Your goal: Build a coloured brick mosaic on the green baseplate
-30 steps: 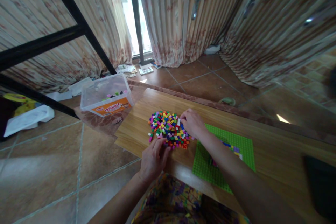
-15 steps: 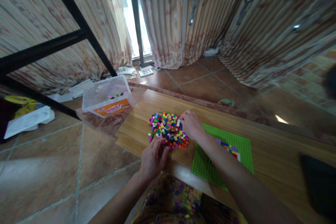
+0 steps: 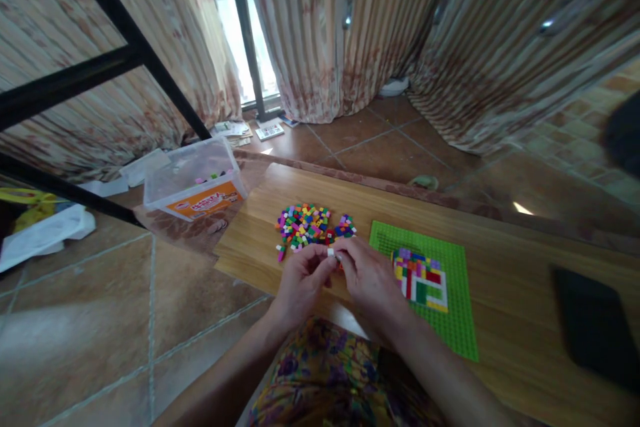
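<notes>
A small white toy brick (image 3: 331, 252) is pinched between the fingertips of both hands, just in front of the brick pile. My left hand (image 3: 304, 280) grips it from the left with thumb and index finger. From the right, the closed fingertips of my right hand (image 3: 369, 278) meet at the same brick and partly cover it. Behind the hands lies a pile of multicoloured bricks (image 3: 303, 223), with a smaller cluster (image 3: 345, 225) at its right. To the right is a green baseplate (image 3: 457, 320), bearing a flat patchwork of coloured bricks (image 3: 420, 280), partly behind my right hand.
The wooden table (image 3: 510, 307) runs off to the right, with a dark flat object (image 3: 593, 323) on it. Beyond its left end, a clear plastic bin (image 3: 193, 180) with an orange label holds some bricks. Black metal bars (image 3: 165, 93) and curtains stand behind.
My right hand has drawn back from the pile toward my left hand, bringing the white brick between them. The baseplate's brick patchwork is now more exposed. The camera view has shifted slightly.
</notes>
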Motion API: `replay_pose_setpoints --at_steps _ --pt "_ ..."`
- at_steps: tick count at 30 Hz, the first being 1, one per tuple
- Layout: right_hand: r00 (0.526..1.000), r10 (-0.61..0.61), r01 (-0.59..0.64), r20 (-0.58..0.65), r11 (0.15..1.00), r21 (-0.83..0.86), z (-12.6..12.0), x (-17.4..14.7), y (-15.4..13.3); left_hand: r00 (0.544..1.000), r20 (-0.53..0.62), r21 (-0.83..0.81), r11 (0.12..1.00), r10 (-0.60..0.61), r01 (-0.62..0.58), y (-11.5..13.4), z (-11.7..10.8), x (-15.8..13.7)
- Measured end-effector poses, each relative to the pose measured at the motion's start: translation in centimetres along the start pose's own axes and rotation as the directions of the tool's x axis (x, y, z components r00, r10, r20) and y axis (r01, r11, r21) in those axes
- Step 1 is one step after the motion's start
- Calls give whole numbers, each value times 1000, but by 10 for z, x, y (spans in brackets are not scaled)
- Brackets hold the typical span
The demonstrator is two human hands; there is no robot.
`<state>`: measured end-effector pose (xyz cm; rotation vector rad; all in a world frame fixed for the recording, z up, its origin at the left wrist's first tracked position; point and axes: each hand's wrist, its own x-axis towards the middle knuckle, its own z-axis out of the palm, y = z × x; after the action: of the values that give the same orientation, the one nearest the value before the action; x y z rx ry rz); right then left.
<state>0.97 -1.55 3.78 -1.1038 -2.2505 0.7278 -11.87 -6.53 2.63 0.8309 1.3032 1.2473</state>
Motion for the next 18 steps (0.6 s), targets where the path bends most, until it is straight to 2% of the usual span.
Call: replay_pose_setpoints --at_steps 7,10,14,18 --pt "988 156 -157 24 972 177 4 -9 13 978 89 -160 966 -189 201 -7 -6 -6" --pt "987 164 -163 5 977 137 11 -1 21 967 114 -246 937 -227 249 -8 -9 -6" --pt "990 140 -140 -10 989 49 20 8 25 973 85 -322 918 -215 231 -7 -8 -6" --pt "990 122 -107 -65 975 197 14 -4 20 982 43 -342 920 -186 189 -8 -7 -7"
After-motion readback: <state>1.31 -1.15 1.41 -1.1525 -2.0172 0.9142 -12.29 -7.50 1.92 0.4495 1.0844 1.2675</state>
